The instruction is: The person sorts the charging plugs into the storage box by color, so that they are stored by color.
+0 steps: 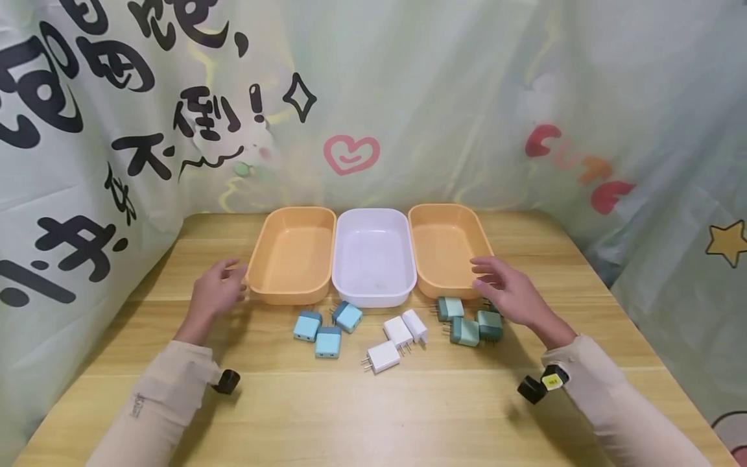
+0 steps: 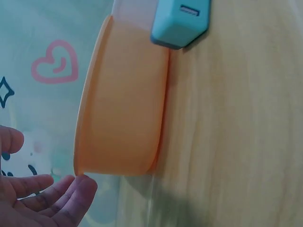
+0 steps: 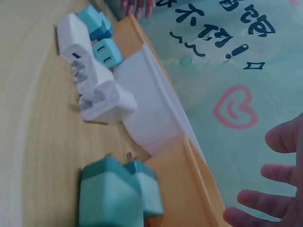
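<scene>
My left hand (image 1: 218,288) is beside the left orange tray (image 1: 292,298), fingers relaxed and holding nothing. In the left wrist view its fingertips (image 2: 85,187) are at the tray's near corner; contact is unclear. On the other side, my right hand (image 1: 513,295) hovers by the right orange tray (image 1: 449,290), fingers spread in the right wrist view. Below it lie several green charger plugs (image 1: 465,331), one partly hidden by the hand. Three blue charger plugs (image 1: 328,342) lie before the left tray. Three white charger plugs (image 1: 383,357) lie in the middle.
A white tray (image 1: 375,301) stands between the two orange ones, side by side at the back of the wooden table (image 1: 292,415). Behind them hangs a printed cloth (image 1: 420,130), which also runs along both sides.
</scene>
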The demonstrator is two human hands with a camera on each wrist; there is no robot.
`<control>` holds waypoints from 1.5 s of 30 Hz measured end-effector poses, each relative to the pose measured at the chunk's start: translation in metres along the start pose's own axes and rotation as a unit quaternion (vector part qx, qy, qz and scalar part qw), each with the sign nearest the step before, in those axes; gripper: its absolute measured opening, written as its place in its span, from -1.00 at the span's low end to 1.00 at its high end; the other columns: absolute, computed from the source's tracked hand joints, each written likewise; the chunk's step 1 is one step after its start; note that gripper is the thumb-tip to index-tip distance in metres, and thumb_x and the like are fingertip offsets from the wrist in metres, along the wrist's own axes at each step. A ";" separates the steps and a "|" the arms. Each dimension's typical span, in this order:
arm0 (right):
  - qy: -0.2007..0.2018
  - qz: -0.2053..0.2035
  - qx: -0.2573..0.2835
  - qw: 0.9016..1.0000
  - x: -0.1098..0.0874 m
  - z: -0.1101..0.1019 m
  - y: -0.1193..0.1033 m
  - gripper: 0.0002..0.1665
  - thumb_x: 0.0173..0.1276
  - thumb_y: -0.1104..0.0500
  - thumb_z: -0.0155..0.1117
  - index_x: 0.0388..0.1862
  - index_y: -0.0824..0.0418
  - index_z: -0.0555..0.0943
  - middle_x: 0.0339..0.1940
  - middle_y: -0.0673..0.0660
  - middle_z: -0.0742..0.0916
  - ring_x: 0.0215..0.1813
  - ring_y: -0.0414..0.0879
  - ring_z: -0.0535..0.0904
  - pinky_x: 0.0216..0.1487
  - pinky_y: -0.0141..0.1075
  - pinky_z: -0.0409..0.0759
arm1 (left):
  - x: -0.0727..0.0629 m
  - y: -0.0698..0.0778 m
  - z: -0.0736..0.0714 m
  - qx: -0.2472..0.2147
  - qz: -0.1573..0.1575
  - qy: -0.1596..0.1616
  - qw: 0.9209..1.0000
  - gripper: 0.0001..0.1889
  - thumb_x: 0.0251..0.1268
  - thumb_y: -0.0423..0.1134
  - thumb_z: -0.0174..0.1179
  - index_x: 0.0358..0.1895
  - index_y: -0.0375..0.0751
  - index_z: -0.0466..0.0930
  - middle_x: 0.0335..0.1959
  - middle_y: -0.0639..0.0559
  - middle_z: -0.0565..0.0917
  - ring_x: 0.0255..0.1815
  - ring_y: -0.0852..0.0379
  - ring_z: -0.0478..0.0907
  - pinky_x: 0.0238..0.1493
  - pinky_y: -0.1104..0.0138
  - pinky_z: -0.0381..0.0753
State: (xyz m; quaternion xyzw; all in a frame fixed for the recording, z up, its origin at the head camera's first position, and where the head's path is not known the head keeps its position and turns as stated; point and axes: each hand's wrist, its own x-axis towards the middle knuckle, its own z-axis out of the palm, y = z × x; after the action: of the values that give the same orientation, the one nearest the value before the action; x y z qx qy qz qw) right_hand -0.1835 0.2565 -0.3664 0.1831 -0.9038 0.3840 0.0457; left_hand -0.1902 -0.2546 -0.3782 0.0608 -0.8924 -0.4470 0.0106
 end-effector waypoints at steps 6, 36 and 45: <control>-0.037 0.024 0.065 0.997 0.009 0.003 -0.010 -0.52 0.49 0.21 0.09 0.30 0.39 0.37 0.12 0.40 0.60 0.09 0.26 0.57 0.09 0.13 0.56 | 0.008 -0.002 -0.006 -0.088 -0.046 -0.034 0.994 -0.29 0.52 0.14 -0.23 0.50 -0.32 0.05 0.29 -0.37 0.39 -0.05 -0.13 0.61 -0.01 0.09 0.66; -0.182 0.116 0.330 0.919 0.040 0.044 -0.041 -0.44 0.57 0.13 -0.20 0.33 0.53 0.19 0.07 0.43 0.58 0.06 0.24 0.58 0.15 0.02 0.55 | 0.028 -0.016 0.000 -0.117 -0.069 -0.078 0.988 -0.42 0.30 -0.47 -0.08 0.41 -0.48 0.15 -0.12 -0.24 0.48 -0.37 0.09 0.57 -0.26 0.30 0.71; -0.194 0.133 0.328 0.915 0.045 0.052 -0.046 -0.43 0.58 0.07 -0.24 0.37 0.46 0.20 0.14 0.49 0.52 0.09 0.30 0.53 0.17 0.06 0.51 | 0.026 -0.014 0.000 -0.123 -0.070 -0.088 0.986 -0.40 0.30 -0.46 -0.09 0.44 -0.43 0.12 -0.06 -0.26 0.45 -0.36 0.08 0.58 -0.26 0.30 0.70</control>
State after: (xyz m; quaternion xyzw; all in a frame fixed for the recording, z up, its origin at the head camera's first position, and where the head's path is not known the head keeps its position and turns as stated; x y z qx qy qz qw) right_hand -0.2057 0.1770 -0.3617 0.1367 -0.7340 0.6188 -0.2443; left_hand -0.2144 -0.2660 -0.3908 0.0814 -0.8215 -0.5569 -0.0919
